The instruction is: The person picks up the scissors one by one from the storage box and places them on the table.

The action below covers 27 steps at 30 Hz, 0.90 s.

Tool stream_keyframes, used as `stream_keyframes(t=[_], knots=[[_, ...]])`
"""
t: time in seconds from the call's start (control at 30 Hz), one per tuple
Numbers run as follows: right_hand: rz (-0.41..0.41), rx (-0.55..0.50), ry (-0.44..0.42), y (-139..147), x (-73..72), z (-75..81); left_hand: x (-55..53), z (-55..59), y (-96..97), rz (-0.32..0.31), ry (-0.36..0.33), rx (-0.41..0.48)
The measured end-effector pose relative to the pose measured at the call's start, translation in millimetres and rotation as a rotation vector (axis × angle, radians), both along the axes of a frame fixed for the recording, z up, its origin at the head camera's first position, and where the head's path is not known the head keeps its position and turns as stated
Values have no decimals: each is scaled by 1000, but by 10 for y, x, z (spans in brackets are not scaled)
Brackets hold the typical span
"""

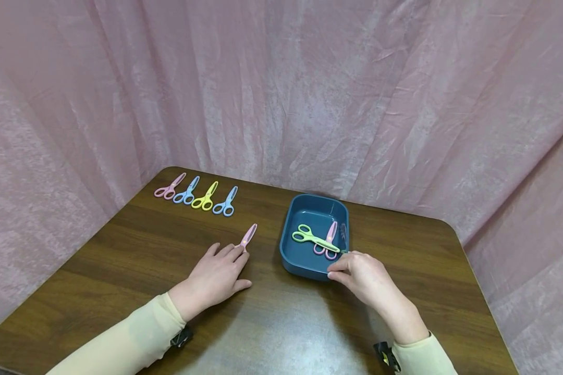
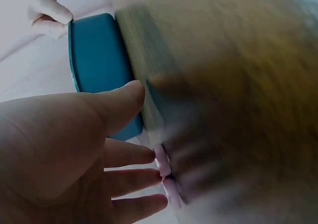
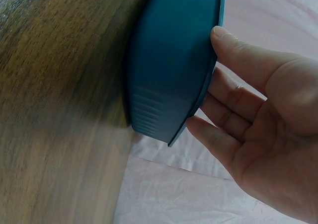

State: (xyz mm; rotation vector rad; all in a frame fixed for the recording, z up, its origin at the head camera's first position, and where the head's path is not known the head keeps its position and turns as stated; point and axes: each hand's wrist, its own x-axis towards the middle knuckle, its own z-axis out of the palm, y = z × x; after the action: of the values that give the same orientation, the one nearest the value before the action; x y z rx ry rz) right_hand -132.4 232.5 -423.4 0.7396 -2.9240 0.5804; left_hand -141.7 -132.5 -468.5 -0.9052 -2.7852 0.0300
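My left hand (image 1: 211,278) reaches over pink scissors (image 1: 247,237) lying on the table, their blades pointing away from me. In the left wrist view its fingers are extended, fingertips right at the pink handle loops (image 2: 161,160), thumb held apart. With thumb and fingers, my right hand (image 1: 368,278) pinches the rim of a blue box (image 1: 288,263) at its near right corner. The right wrist view has the thumb on the outer side of that box (image 3: 171,60). Inside lie green scissors (image 1: 316,240), crossing over another pair of pink scissors (image 1: 332,229).
At the far left of the wooden table (image 1: 145,250), several scissors lie in a slanted row: pink (image 1: 170,188), blue (image 1: 187,192), yellow (image 1: 205,199) and blue (image 1: 226,203). Pink curtains (image 1: 281,104) hang close behind the table and along its sides.
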Motion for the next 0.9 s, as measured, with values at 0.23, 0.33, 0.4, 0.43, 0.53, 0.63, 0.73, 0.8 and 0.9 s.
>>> stream_keyframes(t=[0.23,0.33,0.4,0.43,0.53,0.63,0.73,0.8,0.9], knots=[[-1,1,1,2,-1,11,-40,-2,-19,1,-54,-2],[-2,1,1,-1,0,14,-82,-1,-19,13,-73,-3],[-3,1,-1,-4,2,15,-115,0,-17,24,-90,-10],[-4,1,-3,-4,4,15,-135,-4,-17,28,-98,-12],[-7,1,-10,-5,12,14,-197,-11,-13,32,-118,-16],[-6,-2,-11,-4,16,12,-260,-7,-2,38,-127,-12],[1,-3,-2,-5,14,12,-341,-9,19,47,-132,-16],[3,-1,2,-5,13,14,-398,-10,36,55,-141,-19],[3,2,5,-2,9,11,-485,-6,63,65,-156,-28]])
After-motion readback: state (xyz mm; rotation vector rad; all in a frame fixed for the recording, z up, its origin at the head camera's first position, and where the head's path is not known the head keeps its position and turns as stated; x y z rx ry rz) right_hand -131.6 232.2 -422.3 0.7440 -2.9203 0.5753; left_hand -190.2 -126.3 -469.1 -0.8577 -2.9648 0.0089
